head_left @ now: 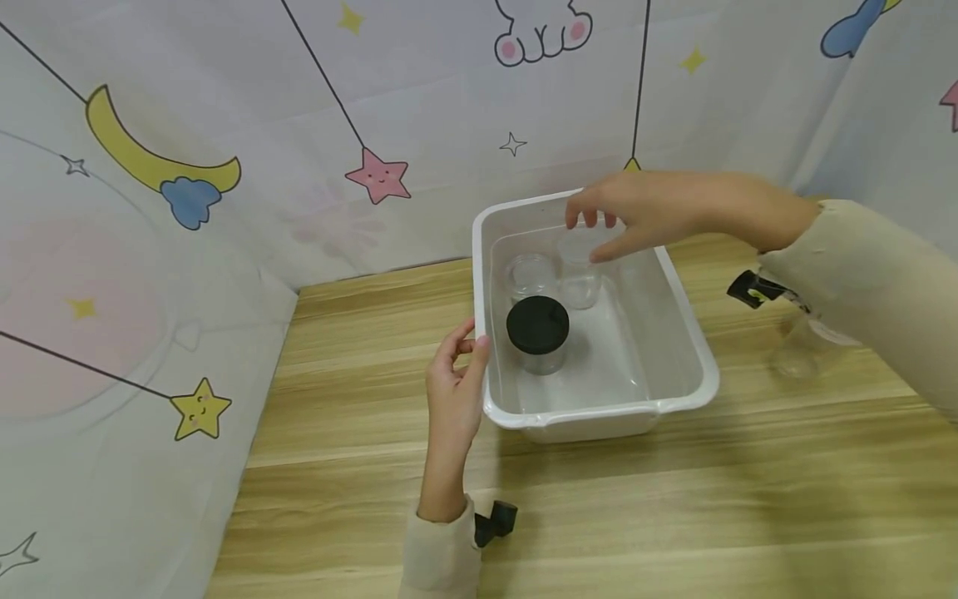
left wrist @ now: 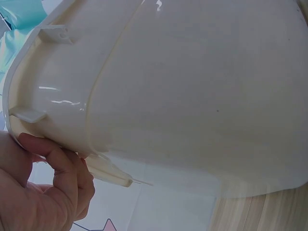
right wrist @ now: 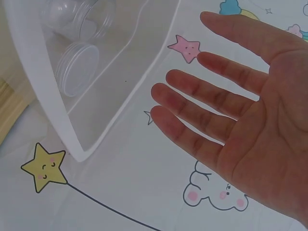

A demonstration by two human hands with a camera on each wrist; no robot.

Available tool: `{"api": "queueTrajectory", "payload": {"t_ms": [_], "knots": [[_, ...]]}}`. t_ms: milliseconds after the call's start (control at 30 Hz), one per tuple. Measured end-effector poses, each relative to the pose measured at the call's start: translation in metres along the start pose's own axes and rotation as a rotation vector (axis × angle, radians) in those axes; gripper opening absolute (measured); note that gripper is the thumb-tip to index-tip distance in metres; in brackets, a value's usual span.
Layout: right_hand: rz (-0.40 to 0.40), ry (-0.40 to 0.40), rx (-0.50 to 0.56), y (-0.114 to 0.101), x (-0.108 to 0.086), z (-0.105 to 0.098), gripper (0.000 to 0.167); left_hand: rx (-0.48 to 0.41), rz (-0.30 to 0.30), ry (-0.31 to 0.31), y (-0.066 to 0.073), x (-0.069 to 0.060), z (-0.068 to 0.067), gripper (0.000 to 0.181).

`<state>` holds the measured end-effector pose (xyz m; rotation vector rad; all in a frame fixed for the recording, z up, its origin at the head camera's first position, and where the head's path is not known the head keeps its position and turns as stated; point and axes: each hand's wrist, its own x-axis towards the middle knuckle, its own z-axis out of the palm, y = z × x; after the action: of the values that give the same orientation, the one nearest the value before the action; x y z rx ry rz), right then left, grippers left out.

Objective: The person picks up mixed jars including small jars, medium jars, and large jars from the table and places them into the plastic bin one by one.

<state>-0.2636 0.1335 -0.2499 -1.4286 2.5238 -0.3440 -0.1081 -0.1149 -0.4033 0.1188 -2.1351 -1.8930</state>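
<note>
A white plastic basin holds several clear jars. One jar has a black lid. Behind it stand a shorter clear jar and a taller clear jar. My left hand grips the basin's left rim, thumb on top and fingers curled below, as the left wrist view shows from underneath. Over the basin's back right part hovers my right hand, holding nothing. The right wrist view shows its fingers spread and apart from the jars.
Right of the basin, another clear jar lies on the wood-grain table, partly hidden by the right sleeve. A white cloth backdrop printed with stars and moons stands behind and to the left. Each wrist carries a small black camera mount.
</note>
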Motion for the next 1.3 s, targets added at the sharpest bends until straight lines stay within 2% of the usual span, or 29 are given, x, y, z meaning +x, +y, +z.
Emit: {"api": "queueTrajectory", "payload": {"t_ms": [300, 700, 933, 1300], "knots": [[-0.021, 0.017, 0.005, 0.008, -0.012, -0.006, 0.039, 0.006, -0.005, 0.0, 0.001, 0.0, -0.001, 0.038], [0.01, 0.044, -0.015, 0.022, -0.034, -0.009, 0.037, 0.022, -0.003, 0.013, 0.0, 0.001, 0.0, 0.037], [0.073, 0.043, -0.013, 0.031, -0.046, -0.008, 0.041, 0.023, 0.001, 0.018, -0.001, 0.001, 0.001, 0.037], [0.089, 0.063, -0.027, 0.05, -0.064, -0.003, 0.041, 0.015, 0.01, 0.013, -0.002, 0.001, 0.001, 0.037]]}}
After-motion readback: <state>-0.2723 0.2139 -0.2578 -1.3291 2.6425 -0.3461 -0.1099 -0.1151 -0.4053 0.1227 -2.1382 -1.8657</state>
